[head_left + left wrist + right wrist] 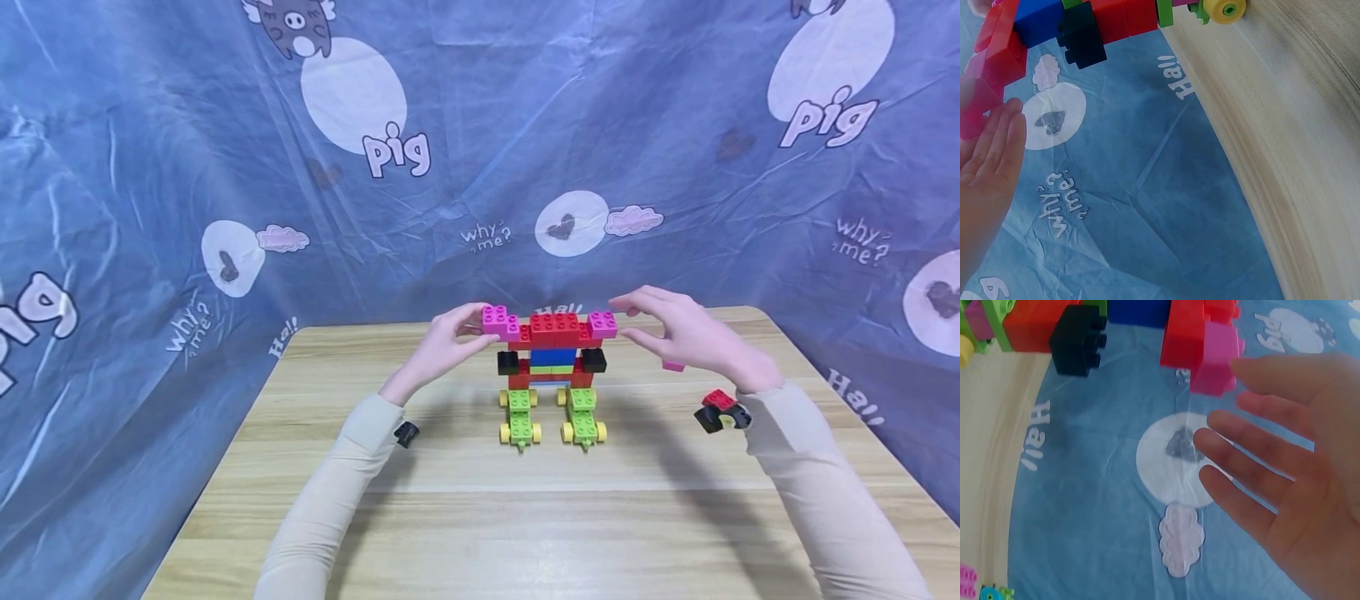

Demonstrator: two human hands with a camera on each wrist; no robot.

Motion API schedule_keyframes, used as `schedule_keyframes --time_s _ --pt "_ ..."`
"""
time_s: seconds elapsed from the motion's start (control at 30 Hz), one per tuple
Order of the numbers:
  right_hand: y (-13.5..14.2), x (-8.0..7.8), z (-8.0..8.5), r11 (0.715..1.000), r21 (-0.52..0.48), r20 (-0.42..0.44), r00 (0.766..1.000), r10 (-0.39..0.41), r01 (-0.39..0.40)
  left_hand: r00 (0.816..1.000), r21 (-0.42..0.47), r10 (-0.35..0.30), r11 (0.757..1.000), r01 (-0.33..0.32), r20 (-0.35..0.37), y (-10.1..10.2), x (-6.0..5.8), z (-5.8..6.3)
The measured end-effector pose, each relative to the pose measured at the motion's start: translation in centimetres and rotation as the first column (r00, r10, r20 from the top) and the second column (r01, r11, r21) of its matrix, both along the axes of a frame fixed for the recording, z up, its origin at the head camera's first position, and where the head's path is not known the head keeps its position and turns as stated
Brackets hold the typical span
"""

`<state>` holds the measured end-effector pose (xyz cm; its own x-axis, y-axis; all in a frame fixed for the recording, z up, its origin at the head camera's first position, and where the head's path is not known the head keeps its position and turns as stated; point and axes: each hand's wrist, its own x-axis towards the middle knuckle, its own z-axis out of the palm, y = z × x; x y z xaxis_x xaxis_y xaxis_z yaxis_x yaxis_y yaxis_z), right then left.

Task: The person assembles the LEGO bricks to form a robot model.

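Observation:
A figure of toy building bricks stands on the table, with a red brick [554, 330] across its top, a blue middle [552, 357] and two green wheeled bases [520, 407] below. Black bricks [507, 362] stick out at both sides. My left hand [448, 340] pinches the stepped pink bricks [496, 320] at the figure's upper left corner, thumb in front. At the opposite corner sits another pink brick [602, 324]. Beside it my right hand [684, 329] hovers with fingers spread and nothing held; in the right wrist view its pink brick [1215, 359] is close to the fingertips.
On the right of the wooden table [480, 533] lies a black and red brick piece [722, 411]. A small pink brick [673, 366] shows partly under the right hand. One black brick [407, 433] lies by the left wrist. Blue printed cloth [465, 100] hangs behind.

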<state>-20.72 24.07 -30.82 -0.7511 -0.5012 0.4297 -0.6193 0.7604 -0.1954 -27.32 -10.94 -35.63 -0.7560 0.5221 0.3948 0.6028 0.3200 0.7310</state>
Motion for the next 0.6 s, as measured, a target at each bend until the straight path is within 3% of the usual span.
schedule_keyframes --time_s 0.4,0.6 --pt "3.4 -0.2 -1.4 0.990 -0.018 -0.064 0.988 -0.140 0.139 1.000 0.011 -0.008 1.000 0.008 -0.002 0.0 0.0 0.0" --pt "4.8 -0.5 -2.7 0.977 0.009 0.001 0.977 -0.211 0.211 1.000 -0.002 0.002 1.000 -0.002 0.013 0.0 0.1 0.1"
